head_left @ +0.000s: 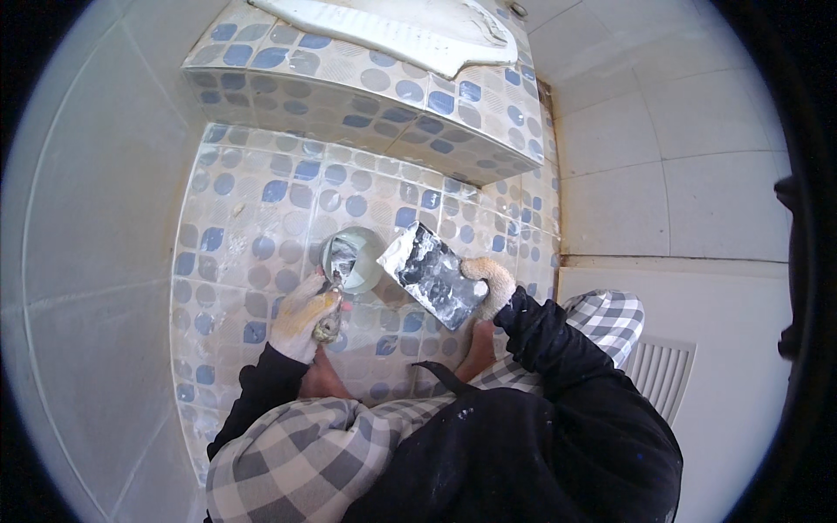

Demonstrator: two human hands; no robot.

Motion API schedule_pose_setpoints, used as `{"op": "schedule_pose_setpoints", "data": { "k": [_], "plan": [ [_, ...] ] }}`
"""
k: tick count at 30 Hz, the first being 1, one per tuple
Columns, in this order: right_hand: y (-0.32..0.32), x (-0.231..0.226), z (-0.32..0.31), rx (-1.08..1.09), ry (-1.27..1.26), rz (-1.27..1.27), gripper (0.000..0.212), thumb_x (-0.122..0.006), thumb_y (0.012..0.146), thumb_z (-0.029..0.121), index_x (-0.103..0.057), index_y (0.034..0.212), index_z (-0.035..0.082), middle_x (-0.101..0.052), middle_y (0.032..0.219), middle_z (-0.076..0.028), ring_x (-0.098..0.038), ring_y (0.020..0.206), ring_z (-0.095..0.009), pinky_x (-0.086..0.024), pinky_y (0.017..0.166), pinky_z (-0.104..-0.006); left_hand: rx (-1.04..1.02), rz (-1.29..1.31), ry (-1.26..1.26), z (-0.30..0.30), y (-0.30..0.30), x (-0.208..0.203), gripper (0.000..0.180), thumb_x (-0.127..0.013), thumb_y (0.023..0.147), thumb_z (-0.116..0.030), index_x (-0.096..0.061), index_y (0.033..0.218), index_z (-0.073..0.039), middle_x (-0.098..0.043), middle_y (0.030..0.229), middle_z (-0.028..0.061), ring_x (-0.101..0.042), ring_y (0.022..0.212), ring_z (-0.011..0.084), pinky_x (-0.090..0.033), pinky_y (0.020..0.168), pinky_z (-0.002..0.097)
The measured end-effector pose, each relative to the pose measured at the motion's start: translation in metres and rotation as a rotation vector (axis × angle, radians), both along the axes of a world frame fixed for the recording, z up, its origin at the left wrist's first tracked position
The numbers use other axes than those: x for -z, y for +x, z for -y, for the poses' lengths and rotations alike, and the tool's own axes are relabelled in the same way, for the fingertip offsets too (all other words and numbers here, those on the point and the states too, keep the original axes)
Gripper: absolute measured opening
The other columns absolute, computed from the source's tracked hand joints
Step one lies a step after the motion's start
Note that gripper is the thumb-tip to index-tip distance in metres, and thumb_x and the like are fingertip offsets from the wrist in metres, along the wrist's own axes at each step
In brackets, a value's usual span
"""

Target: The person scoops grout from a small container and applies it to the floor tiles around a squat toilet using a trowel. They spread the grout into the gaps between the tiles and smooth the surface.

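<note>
My left hand (302, 321), in a cream and yellow work glove, is closed round the handle of a small trowel (327, 326). The trowel's paste-smeared blade (343, 258) reaches over a pale, round, see-through tub (370, 272) on the floor. My right hand (491, 284), also gloved, grips the side of a black rectangular plaster hawk (438, 283). White paste smears its face, thickest at the far-left corner. The hawk tilts just right of the tub, apart from it. What exactly lies in the tub is hard to make out.
A tiled step (366, 103) with a white squat toilet (392, 33) rises ahead. Tiled walls (105, 218) stand close on both sides. A white door with a vent grille (661, 373) is at the right. My bare feet (324, 376) rest on the patterned floor.
</note>
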State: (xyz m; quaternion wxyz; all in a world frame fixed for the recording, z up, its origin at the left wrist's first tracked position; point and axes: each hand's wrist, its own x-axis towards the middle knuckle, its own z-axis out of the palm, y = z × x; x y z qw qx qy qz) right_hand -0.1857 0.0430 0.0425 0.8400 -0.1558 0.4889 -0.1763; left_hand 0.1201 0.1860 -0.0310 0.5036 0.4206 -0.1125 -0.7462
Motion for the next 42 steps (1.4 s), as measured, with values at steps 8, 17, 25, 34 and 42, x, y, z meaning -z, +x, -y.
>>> {"op": "schedule_pose_setpoints", "data": {
  "k": [8,17,25,34,42],
  "plan": [
    [0.004,-0.001,-0.002,-0.003,-0.050,-0.081,0.054,-0.063,0.085,0.023,-0.055,0.130,-0.006,-0.067,0.120,-0.021,-0.067,0.107,-0.034,-0.050,0.101,-0.0461,-0.113,-0.157,0.038,-0.005,-0.005,0.006,0.040,-0.059,0.099,-0.021,-0.052,0.132,-0.001,-0.065,0.105,0.0117,-0.067,0.082,0.0183,-0.053,0.058,0.0277],
    [0.007,0.001,-0.005,0.022,-0.053,-0.010,0.051,-0.065,0.087,0.021,-0.056,0.129,-0.007,-0.067,0.121,-0.018,-0.068,0.106,-0.029,-0.051,0.099,-0.0440,-0.141,-0.299,0.132,-0.024,-0.004,0.000,0.042,-0.059,0.098,-0.019,-0.049,0.136,-0.003,-0.067,0.100,0.0190,-0.064,0.065,0.0222,-0.050,0.049,0.0278],
    [-0.002,0.008,-0.001,-0.185,-0.152,-0.004,0.051,-0.070,0.089,0.024,-0.056,0.129,-0.003,-0.068,0.118,-0.015,-0.067,0.105,-0.025,-0.052,0.097,-0.0395,-0.073,-0.362,0.067,-0.022,-0.001,0.008,0.041,-0.059,0.099,-0.022,-0.050,0.134,-0.002,-0.065,0.112,0.0148,-0.066,0.099,0.0278,-0.054,0.060,0.0343],
    [-0.068,-0.163,0.070,-0.350,-0.309,-0.368,0.070,-0.075,0.079,0.020,-0.049,0.138,-0.007,-0.066,0.121,-0.019,-0.067,0.107,-0.026,-0.051,0.098,-0.0388,-0.113,0.019,-0.001,-0.017,0.004,0.040,0.040,-0.058,0.098,-0.030,-0.054,0.127,-0.003,-0.065,0.108,0.0155,-0.068,0.084,0.0249,-0.056,0.065,0.0346],
    [-0.170,-0.203,0.118,-0.436,-0.573,-0.744,0.076,-0.068,0.082,0.014,-0.037,0.151,0.002,-0.060,0.133,-0.019,-0.063,0.116,-0.026,-0.049,0.100,-0.0353,-0.218,0.065,0.393,-0.057,0.064,-0.007,0.041,-0.053,0.101,-0.033,-0.047,0.132,-0.007,-0.065,0.106,0.0148,-0.065,0.073,0.0206,-0.050,0.054,0.0279]
  ]
}}
